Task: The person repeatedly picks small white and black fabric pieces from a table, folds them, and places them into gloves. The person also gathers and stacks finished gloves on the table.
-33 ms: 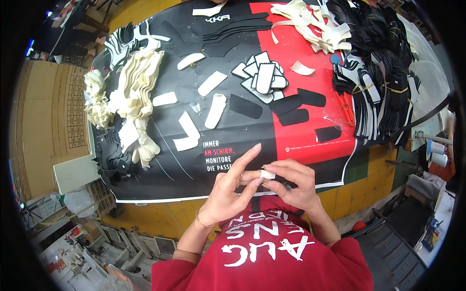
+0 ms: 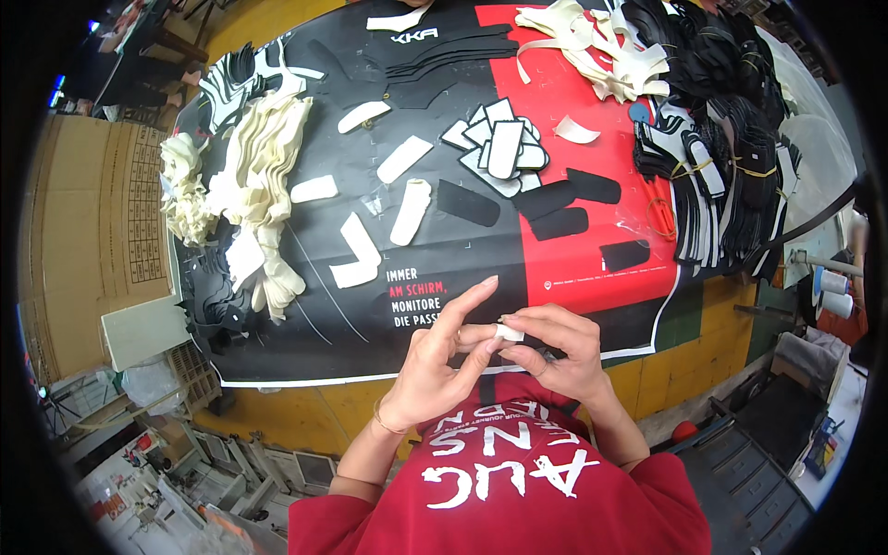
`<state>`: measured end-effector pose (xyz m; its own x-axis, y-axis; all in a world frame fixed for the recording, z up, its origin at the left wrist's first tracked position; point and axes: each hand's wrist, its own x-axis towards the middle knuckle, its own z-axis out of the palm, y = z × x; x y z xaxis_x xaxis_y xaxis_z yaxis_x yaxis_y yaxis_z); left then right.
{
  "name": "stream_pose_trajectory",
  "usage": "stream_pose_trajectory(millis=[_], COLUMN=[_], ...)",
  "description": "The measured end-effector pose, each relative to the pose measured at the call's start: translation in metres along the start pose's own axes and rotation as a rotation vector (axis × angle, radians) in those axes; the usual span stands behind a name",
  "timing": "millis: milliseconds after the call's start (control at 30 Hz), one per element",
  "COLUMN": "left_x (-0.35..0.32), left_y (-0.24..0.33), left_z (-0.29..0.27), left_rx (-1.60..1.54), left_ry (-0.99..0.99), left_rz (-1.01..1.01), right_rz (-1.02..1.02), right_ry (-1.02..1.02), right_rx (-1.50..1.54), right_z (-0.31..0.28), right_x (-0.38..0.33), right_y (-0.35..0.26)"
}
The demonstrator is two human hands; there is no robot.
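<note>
Near the table's front edge my two hands meet over a small white piece point(image 2: 510, 333), which looks like cut fabric or foam. My left hand point(image 2: 442, 361) pinches its left side between thumb and a finger, with the index finger stretched out forward. From the other side, the thumb and fingertips of my right hand point(image 2: 562, 350) close on the same piece. Fingers hide most of it. Beyond my hands lie loose cream strips, among them a rounded one point(image 2: 410, 213) and an angled pair point(image 2: 359, 252). Black rounded patches point(image 2: 468, 203) rest beside them.
A pile of white patches with black edges point(image 2: 504, 150) lies mid-table. Wavy cream stacks point(image 2: 264, 166) stand at the left, banded black-and-white bundles point(image 2: 731, 176) at the right. Orange-handled scissors point(image 2: 660, 217) lie near those bundles. A large cardboard sheet point(image 2: 92, 240) stands left of the table.
</note>
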<state>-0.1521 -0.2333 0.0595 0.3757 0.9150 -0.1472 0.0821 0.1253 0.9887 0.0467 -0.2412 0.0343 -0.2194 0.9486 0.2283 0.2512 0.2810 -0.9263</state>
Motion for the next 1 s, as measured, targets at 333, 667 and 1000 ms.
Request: stream_pose_trajectory(millis=[333,667,1000], left_x=[-0.0003,0.0052,0.0049], left_y=[-0.0027,0.0052,0.0018], left_z=[0.0034,-0.0003,0.0022], left_rx=[-0.023,0.134,0.153], left_ry=[0.085,0.037,0.089], left_rz=[-0.010,0.029,0.019], right_rz=[0.056,0.011,0.092], right_ry=[-0.038,-0.039,-0.021], right_rx=[0.105,-0.077,-0.056], right_z=[0.0039,0.0021,0.0083], right_x=[-0.0023,0.0038,0.0070], right_y=[0.0007,-0.0003,-0.0011])
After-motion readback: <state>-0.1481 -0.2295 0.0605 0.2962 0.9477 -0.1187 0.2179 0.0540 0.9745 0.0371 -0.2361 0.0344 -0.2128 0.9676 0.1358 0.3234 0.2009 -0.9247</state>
